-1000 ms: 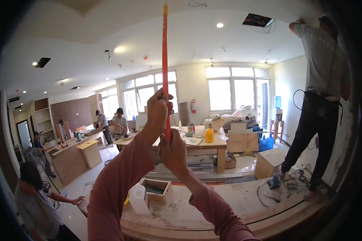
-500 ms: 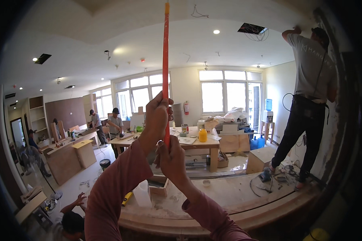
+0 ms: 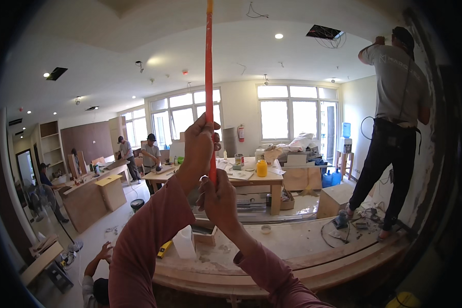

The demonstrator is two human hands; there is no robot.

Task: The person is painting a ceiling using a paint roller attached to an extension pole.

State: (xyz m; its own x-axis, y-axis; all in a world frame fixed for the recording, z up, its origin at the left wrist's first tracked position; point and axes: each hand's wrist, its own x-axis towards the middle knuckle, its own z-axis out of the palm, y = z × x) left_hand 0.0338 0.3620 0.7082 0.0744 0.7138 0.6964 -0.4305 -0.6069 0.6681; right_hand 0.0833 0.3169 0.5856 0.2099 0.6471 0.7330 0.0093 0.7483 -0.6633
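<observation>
L grip (image 3: 200, 143) clamped on red pole (image 3: 209, 66), fingers wrapped round the shaft approx. frame ctr. R grip (image 3: 218, 194) just below it, also closed on same pole, nr its lower end; pole's bottom tip hidden by the R hand, can't tell where it stops. Pole approx. vertical, runs from ctr up to the top edge, yellow-orange section uppermost; top end cut off by frame. Maroon sleeves (image 3: 138, 251) on both arms, coming in from bottom edge.

Lower ctr: dusty wooden platform (image 3: 287, 240) w/ white plastic jug (image 3: 184, 243), open wooden box (image 3: 205, 238) just behind/R of jug, yellow-black tool (image 3: 164, 249) just L of jug, small round dish (image 3: 265, 229) further R.

Mid-ctr, beyond hands: desk (image 3: 264, 181) w/ yellow jar (image 3: 262, 168), tin can (image 3: 239, 158) + misc. clutter.

R side: co-worker (image 3: 398, 92), grey shirt, dark trousers, back to cam., arm raised twd ceiling; blue power tool (image 3: 341, 220) + cables nr feet. Lower L: 2nd co-worker (image 3: 100, 292), partly cut off, one hand up. Mid-L: two more co-workers (image 3: 150, 154) nr desk. Ceiling opening (image 3: 325, 33) w/ loose wires, upper R.
</observation>
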